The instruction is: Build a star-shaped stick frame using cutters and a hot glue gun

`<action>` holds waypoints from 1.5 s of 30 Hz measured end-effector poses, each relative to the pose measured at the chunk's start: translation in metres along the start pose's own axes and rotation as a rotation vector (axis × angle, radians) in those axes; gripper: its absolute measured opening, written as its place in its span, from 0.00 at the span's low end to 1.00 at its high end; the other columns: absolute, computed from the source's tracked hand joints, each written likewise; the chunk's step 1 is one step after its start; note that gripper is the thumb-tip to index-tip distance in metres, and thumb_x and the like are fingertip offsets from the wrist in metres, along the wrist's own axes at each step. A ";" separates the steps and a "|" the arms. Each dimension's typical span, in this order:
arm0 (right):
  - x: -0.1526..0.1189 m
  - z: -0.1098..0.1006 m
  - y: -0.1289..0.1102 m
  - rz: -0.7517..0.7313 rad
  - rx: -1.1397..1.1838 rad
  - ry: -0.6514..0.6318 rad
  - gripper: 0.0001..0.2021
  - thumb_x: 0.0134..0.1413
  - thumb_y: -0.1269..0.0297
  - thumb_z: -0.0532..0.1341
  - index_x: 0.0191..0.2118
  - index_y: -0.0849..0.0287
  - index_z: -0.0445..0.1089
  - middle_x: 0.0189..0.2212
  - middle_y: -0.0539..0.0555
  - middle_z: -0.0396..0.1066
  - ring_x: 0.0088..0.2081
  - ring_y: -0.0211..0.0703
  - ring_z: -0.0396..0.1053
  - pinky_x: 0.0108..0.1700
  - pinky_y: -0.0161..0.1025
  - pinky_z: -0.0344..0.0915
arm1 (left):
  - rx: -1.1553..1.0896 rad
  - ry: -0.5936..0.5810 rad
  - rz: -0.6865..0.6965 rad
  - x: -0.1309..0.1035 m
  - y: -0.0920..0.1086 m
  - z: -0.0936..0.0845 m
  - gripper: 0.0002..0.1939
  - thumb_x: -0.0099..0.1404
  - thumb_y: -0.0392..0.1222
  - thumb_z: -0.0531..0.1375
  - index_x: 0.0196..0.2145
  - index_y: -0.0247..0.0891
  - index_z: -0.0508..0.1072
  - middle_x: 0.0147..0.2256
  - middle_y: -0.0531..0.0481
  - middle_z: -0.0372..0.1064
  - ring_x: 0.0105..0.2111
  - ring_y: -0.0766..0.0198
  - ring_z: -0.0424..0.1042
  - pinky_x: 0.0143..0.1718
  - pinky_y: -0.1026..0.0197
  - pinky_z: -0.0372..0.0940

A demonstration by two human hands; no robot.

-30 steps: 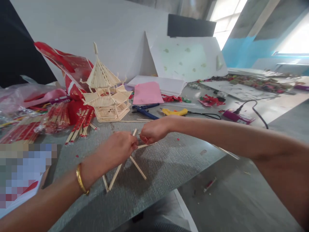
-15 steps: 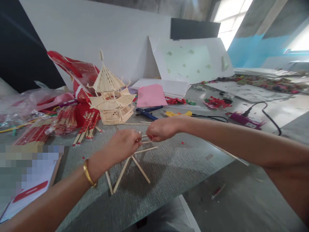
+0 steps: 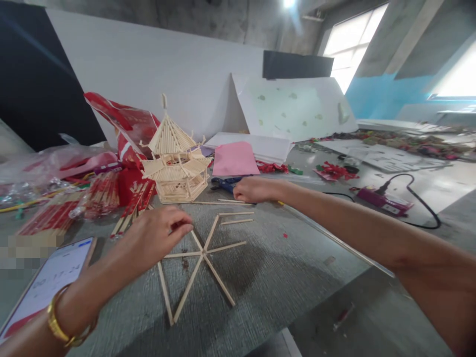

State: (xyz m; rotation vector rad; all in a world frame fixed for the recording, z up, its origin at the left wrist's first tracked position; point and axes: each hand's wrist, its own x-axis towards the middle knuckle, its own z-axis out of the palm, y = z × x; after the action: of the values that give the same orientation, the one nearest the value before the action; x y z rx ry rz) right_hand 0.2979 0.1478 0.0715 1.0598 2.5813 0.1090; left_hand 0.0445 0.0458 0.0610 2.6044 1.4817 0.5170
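Note:
Thin wooden sticks (image 3: 189, 287) lie on the table in a star, meeting at one centre, with a further stick (image 3: 165, 292) along the left side. My left hand (image 3: 158, 230) is over the star's upper left, thumb and forefinger apart, the thumb tip beside the end of one stick. My right hand (image 3: 253, 190) is closed at the far side, over loose sticks (image 3: 223, 202) and close to blue-handled pliers (image 3: 225, 184). What its fingers hold, if anything, is hidden. Two short sticks (image 3: 238, 221) lie near the star's top.
A pagoda-like stick model (image 3: 178, 173) stands behind. Bundled sticks in red wrappers (image 3: 100, 193) lie left, near a phone (image 3: 59, 277). Pink paper (image 3: 235, 158) sits at the back. A purple power strip (image 3: 385, 201) with a black cord is on the right, beyond the table edge (image 3: 327, 285).
My hands were close together over the star's top. The left has drawn back leftward; the right has reached farther away, toward the pliers and loose sticks. More of the star shows.

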 end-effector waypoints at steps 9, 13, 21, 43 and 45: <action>0.031 -0.010 -0.002 0.052 -0.043 -0.016 0.12 0.44 0.71 0.56 0.33 0.69 0.75 0.31 0.62 0.73 0.31 0.43 0.67 0.30 0.36 0.51 | -0.077 0.055 -0.061 -0.014 -0.004 0.000 0.15 0.62 0.49 0.52 0.35 0.41 0.75 0.34 0.51 0.75 0.34 0.61 0.72 0.37 0.60 0.64; -0.004 -0.020 -0.026 -0.051 0.014 0.045 0.11 0.51 0.70 0.54 0.35 0.63 0.74 0.32 0.55 0.73 0.30 0.36 0.65 0.32 0.33 0.52 | -0.091 0.080 -0.073 -0.018 -0.010 0.005 0.15 0.62 0.49 0.52 0.35 0.41 0.75 0.35 0.51 0.75 0.34 0.62 0.72 0.37 0.61 0.64; -0.035 0.005 -0.071 -0.371 -0.032 0.002 0.09 0.54 0.70 0.54 0.31 0.64 0.71 0.29 0.55 0.71 0.26 0.36 0.60 0.27 0.37 0.45 | -0.115 0.071 -0.127 -0.017 -0.015 0.012 0.15 0.61 0.51 0.53 0.35 0.42 0.75 0.34 0.52 0.75 0.33 0.60 0.72 0.38 0.58 0.63; -0.010 -0.004 -0.076 -0.412 0.006 -0.104 0.09 0.50 0.73 0.54 0.29 0.64 0.72 0.26 0.53 0.69 0.23 0.35 0.51 0.28 0.36 0.46 | -0.089 0.050 -0.155 -0.028 -0.023 0.022 0.16 0.60 0.52 0.52 0.34 0.42 0.76 0.34 0.50 0.75 0.33 0.60 0.72 0.36 0.59 0.63; -0.012 -0.007 -0.071 -0.406 0.015 -0.098 0.09 0.50 0.73 0.54 0.30 0.63 0.72 0.25 0.53 0.68 0.23 0.34 0.51 0.28 0.35 0.46 | -0.086 0.053 -0.156 -0.029 -0.022 0.020 0.16 0.61 0.51 0.52 0.35 0.41 0.76 0.35 0.50 0.75 0.33 0.59 0.72 0.36 0.59 0.63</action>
State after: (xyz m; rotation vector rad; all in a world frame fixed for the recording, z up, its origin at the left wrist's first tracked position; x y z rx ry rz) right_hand 0.2559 0.0893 0.0672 0.5131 2.6500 -0.0619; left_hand 0.0204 0.0345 0.0298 2.4031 1.6239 0.6218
